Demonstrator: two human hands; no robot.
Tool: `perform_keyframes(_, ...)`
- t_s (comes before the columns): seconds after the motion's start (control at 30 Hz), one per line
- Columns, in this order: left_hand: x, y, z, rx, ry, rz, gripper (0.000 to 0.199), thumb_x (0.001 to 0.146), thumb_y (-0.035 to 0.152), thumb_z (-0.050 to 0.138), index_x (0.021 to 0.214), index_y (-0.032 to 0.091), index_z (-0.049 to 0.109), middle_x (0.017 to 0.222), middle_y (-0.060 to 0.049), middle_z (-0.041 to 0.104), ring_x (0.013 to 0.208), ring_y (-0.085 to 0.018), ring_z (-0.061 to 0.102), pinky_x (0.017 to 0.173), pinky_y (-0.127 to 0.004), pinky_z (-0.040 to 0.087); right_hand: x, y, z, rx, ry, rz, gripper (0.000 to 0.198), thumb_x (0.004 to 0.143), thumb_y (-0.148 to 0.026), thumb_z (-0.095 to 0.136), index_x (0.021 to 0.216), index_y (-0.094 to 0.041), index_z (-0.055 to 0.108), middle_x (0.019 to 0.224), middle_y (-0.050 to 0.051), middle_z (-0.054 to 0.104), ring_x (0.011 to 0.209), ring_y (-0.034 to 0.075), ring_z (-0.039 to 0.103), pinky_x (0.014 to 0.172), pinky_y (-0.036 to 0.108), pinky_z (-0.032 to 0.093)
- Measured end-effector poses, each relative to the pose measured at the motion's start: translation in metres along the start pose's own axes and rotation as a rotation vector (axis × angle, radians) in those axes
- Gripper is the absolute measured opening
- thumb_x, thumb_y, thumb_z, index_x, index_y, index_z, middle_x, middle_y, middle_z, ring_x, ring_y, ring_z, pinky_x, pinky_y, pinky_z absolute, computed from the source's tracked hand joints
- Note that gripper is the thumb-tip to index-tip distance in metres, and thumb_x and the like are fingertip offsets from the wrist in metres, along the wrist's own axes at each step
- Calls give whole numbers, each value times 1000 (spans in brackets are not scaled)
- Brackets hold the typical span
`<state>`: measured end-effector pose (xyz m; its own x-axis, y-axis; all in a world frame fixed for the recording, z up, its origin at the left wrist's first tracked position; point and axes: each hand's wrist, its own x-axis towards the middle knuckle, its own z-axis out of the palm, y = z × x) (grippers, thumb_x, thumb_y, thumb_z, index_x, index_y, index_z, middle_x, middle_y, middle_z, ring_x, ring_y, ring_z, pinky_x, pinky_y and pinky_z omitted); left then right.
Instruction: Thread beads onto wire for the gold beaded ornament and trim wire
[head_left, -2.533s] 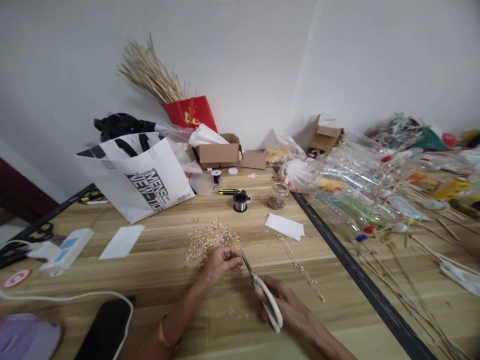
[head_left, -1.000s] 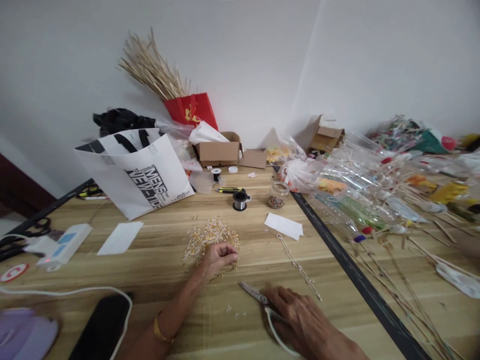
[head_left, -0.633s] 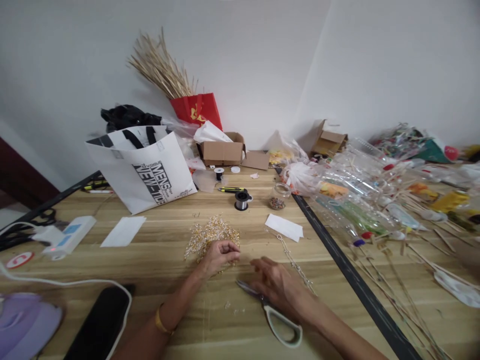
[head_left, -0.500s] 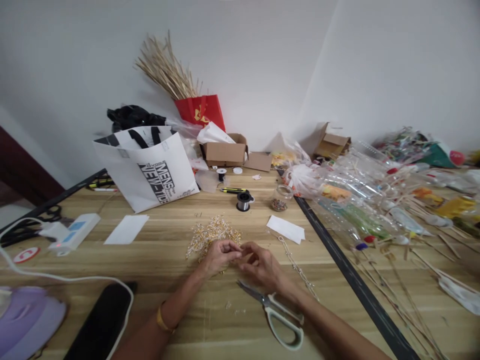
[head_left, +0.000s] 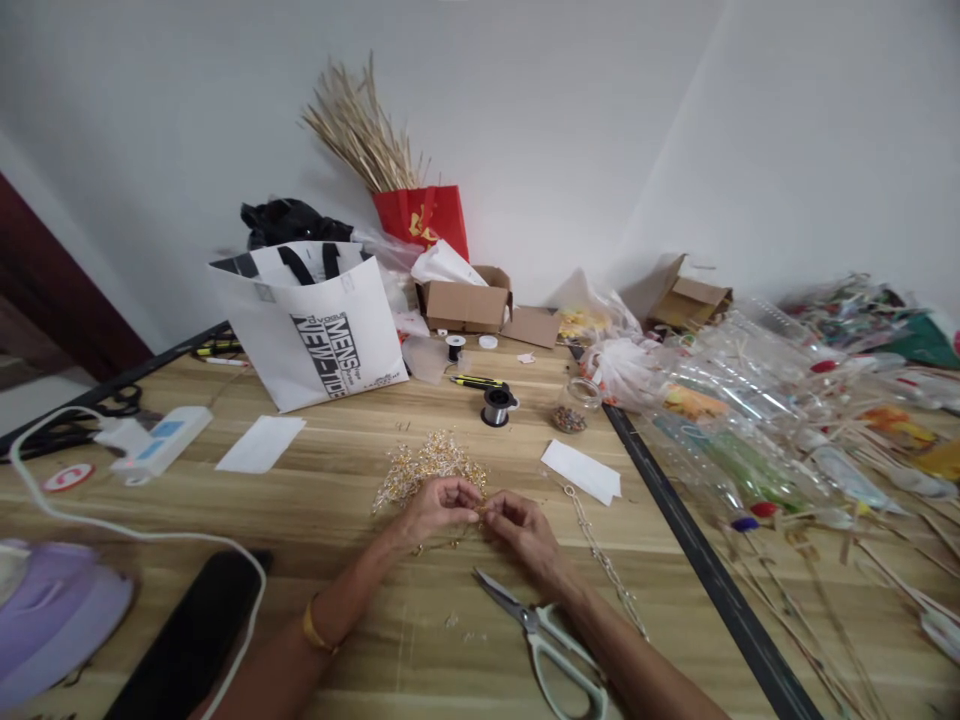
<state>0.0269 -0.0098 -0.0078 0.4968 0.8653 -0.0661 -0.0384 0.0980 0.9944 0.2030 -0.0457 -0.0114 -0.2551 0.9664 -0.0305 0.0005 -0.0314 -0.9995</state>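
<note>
My left hand [head_left: 442, 506] and my right hand [head_left: 523, 532] meet fingertip to fingertip, both closed in a pinch. Between them is a small golden bit of a beaded strand [head_left: 452, 544], whose thin line with gold beads droops below my left hand onto the table. Just behind my left hand spreads a heap of gold and clear beaded strands [head_left: 431, 460]. Scissors [head_left: 530, 620] with pale handles lie slightly spread beneath my right forearm. To the right of that hand, another beaded strand [head_left: 600, 555] is stretched out on the wood.
Behind the hands stand a wire spool [head_left: 496, 407], a jar of beads [head_left: 576, 407] and a yellow cutter [head_left: 480, 382]. White paper [head_left: 581, 470] lies at right. A white bag [head_left: 315, 330], power strip [head_left: 169, 445] and cable occupy the left; plastic bottles [head_left: 705, 470] crowd the right.
The fingertips have shifted slightly against each other, and the drooping beaded strand below my left hand shows more clearly. The whole view has turned a little to the left.
</note>
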Motion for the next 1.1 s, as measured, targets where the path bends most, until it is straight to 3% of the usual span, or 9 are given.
perform_keyframes(0.27, -1, 3, -6, -15, 42, -46, 26, 54, 25, 78, 73, 12, 64, 64, -1, 64, 58, -11, 57, 57, -21, 45, -1, 0, -4, 190, -3, 58, 27, 70, -40, 66, 76, -15, 57, 58, 0, 61, 50, 11, 54, 49, 20, 41)
perform_keyframes(0.67, 0, -1, -15, 37, 176, 5, 24, 55, 27, 78, 70, 12, 66, 64, -2, 67, 59, -12, 59, 60, -23, 47, 1, -4, -14, 35, -170, 129, 32, 71, -43, 64, 77, -12, 58, 52, -2, 60, 45, 9, 54, 47, 20, 41)
perform_keyframes(1.1, 0, -4, -18, -102, 241, 91, 21, 58, 24, 76, 72, 12, 65, 64, -2, 66, 58, -11, 58, 60, -23, 46, 1, -21, -26, -24, -181, 173, 39, 68, -47, 65, 90, -14, 60, 61, -1, 61, 52, 11, 59, 44, 20, 43)
